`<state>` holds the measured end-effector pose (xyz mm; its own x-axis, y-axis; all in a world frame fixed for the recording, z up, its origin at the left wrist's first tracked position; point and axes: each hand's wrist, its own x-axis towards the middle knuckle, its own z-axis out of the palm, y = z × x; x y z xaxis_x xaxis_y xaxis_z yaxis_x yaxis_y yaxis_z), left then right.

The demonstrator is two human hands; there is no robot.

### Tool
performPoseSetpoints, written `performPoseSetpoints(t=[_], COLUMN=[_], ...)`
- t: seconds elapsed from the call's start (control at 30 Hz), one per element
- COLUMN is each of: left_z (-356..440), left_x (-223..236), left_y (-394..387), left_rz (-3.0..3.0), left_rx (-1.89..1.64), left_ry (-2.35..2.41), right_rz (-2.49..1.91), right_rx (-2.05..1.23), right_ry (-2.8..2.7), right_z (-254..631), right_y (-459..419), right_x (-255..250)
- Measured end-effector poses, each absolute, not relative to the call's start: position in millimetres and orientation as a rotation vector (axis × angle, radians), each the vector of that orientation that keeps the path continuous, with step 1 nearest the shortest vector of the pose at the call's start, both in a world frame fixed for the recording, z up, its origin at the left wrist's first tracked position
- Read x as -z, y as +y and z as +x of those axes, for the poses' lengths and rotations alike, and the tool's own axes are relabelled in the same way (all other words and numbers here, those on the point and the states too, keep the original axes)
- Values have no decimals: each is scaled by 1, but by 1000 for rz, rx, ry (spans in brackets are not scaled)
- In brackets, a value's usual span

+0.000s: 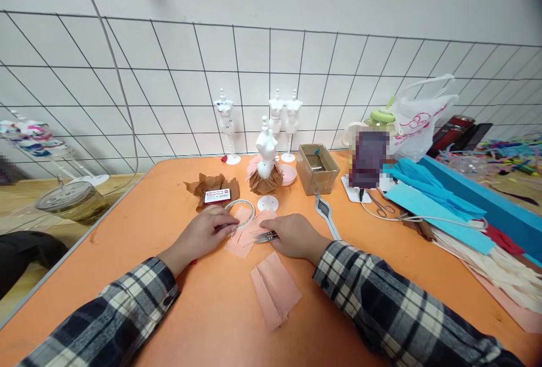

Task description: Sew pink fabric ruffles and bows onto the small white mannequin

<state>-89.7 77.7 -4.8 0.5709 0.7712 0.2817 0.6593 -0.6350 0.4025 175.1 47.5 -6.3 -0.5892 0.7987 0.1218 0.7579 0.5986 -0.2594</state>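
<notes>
On an orange table before white tiles lie pink sheets.

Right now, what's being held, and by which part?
The right hand grips small silver metal snips by the handle end; whether the left hand grips anything can't be told.

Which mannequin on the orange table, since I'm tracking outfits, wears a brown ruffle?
The front mannequin: a brown ruffle flares below its waist, while the three mannequins behind show none.

The right hand holds snips over pink pieces.
</notes>
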Motion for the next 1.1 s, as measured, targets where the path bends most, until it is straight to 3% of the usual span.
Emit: performPoseSetpoints(t=[0.13,0.37,0.57,0.77,0.9,1.03,1.1], left_z=[-89,-90,-86,-83,-85,-85,-77], left_x=[6,3,4,11,6,-13,-23], left_y=[77,73,70,67,64,48,31], left_rz=[2325,2617,2259,2551,2669,2798,2914], left_rx=[-767,-576,-758,-626,-578,-800,-691], left_ry=[1297,1093,1199,967,919,903,683], right_rz=[-1308,-1306,-1235,-1010,-1109,-1168,-1180], right_rx=[-242,-125,-128,-237,-239,-301,-334], right_ry=[-2624,-2685,-2739,-2654,-2554,-2533,-2514], right_z=[177,178,177,184,191,195,198], right_y=[47,46,43,40,29,20,22], right_x=[6,2,0,3,-2,-4,0])
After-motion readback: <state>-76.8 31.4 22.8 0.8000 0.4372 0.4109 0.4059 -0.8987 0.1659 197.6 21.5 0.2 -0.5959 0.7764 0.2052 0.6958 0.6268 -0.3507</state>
